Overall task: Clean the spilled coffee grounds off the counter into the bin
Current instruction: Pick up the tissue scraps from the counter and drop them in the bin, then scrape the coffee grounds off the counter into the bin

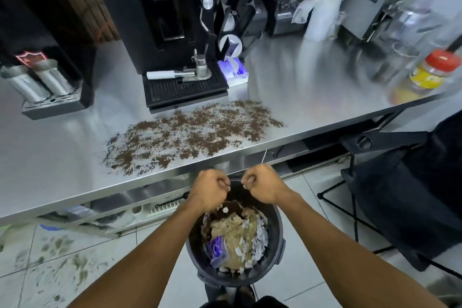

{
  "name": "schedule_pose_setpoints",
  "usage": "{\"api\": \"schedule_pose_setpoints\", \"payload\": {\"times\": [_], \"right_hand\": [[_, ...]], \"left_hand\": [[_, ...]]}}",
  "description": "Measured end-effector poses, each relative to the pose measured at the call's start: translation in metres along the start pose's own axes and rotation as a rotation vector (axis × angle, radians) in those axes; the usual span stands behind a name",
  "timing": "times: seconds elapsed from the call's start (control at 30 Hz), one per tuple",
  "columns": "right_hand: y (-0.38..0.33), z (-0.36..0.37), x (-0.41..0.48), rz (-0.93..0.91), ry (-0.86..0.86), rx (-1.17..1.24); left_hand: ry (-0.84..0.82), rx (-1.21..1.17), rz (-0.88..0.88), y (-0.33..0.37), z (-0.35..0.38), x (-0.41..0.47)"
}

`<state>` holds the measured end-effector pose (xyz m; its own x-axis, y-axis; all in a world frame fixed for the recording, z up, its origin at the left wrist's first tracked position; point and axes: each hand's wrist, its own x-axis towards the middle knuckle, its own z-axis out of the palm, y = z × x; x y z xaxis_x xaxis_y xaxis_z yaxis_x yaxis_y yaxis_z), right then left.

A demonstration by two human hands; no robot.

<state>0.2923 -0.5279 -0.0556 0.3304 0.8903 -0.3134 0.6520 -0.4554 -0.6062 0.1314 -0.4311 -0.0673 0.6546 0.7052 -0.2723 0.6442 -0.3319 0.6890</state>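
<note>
Brown coffee grounds (190, 132) lie scattered in a wide patch on the steel counter (57, 152), reaching close to its front edge. A black round bin (276, 242) sits below that edge, between my arms, filled with brown paper, white scraps and a purple wrapper. My left hand (211, 189) and my right hand (262, 184) are both curled into fists at the bin's far rim, side by side, and look closed on that rim. No cloth or brush shows in either hand.
A black coffee machine with drip tray (185, 87) stands right behind the grounds, a tissue box (235, 72) beside it. Two metal cups (37, 82) are at the left, a red-lidded jar (432, 75) at the right edge. A black chair (412, 182) stands right of the bin.
</note>
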Motion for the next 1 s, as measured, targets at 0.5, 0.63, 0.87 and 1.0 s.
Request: {"api": "schedule_pose_setpoints", "payload": {"times": [0.5,0.63,0.87,1.0], "right_hand": [[-0.030,-0.096,0.127,-0.111,0.257,0.089],[-0.019,-0.126,0.201,-0.148,0.299,0.102],[-0.015,-0.163,0.313,-0.213,0.403,0.171],[-0.021,-0.169,0.352,-0.294,0.409,0.205]], "left_hand": [[0.228,-0.103,0.091,0.070,-0.062,0.128],[0.359,-0.095,0.008,0.094,-0.072,0.190],[0.558,-0.103,-0.158,0.129,-0.082,0.301],[0.596,-0.194,-0.274,0.137,-0.088,0.341]]}}
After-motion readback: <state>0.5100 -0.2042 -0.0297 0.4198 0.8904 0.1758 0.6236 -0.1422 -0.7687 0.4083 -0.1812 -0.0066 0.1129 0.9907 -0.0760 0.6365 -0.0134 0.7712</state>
